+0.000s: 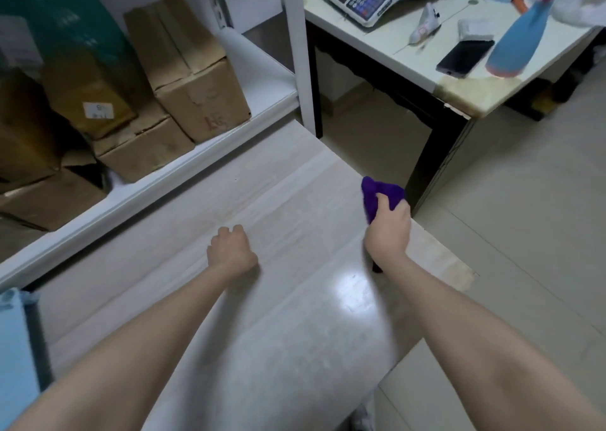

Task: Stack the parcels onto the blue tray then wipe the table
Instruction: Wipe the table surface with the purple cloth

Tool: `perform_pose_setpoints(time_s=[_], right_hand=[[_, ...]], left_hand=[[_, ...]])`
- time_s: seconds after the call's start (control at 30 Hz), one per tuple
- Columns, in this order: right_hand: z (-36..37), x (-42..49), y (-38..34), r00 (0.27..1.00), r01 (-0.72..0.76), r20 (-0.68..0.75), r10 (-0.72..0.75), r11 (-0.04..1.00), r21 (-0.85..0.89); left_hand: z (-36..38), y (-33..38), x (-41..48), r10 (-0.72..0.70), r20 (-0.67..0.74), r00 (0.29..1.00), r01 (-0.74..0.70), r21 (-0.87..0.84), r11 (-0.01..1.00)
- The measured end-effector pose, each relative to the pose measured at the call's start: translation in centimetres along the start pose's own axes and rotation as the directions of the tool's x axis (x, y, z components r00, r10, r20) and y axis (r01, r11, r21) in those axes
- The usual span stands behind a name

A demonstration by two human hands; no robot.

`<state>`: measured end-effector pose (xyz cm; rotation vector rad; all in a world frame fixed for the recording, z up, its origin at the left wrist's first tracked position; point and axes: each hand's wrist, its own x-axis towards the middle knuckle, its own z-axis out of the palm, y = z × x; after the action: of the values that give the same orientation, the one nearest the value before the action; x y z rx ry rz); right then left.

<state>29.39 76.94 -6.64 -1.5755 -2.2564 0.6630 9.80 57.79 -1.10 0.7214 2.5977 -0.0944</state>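
Now, far left, only a sliver of the blue tray (13, 348) shows (parcels out of view); a long sweep could knock it. Your left hand (231, 253) rests curled, empty, on the tabletop (295, 348); your right hand (388, 234) grips the bunched purple cloth (377, 194) near the right edge, where it could slide off.

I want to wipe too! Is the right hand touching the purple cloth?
Touching. Head view: the right hand grips the purple cloth.
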Motion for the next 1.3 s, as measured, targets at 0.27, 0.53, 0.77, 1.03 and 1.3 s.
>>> perform_pose_setpoints(time_s=[0.27, 0.53, 0.77, 1.03, 1.3], right_hand=[[9.2, -5.0, -16.4, 0.699, 0.565, 0.402, -0.592, 0.801, 0.197], [10.8, 3.6, -19.6, 0.618, 0.748, 0.432, -0.657, 0.661, -0.065], [11.4, 9.1, -22.4, 0.919, 0.334, 0.278, -0.278, 0.925, -0.179], [14.4, 4.0, -23.8, 0.536, 0.819, 0.44, -0.721, 0.57, -0.063], [6.4, 10.2, -12.2, 0.957, 0.277, 0.164, -0.241, 0.928, -0.251]], left_hand=[[-2.1, -6.0, 3.5, -0.233, 0.016, 0.972, 0.233, 0.008, 0.972], [-2.6, -8.9, 5.0, -0.222, 0.078, 0.972, 0.219, 0.05, 0.974], [-2.8, -8.6, 6.5, -0.217, 0.024, 0.976, 0.216, 0.049, 0.975], [-3.0, -8.2, 6.9, -0.208, 0.051, 0.977, 0.205, 0.067, 0.977], [-2.5, -8.2, 6.7, -0.218, 0.047, 0.975, 0.218, -0.002, 0.976]])
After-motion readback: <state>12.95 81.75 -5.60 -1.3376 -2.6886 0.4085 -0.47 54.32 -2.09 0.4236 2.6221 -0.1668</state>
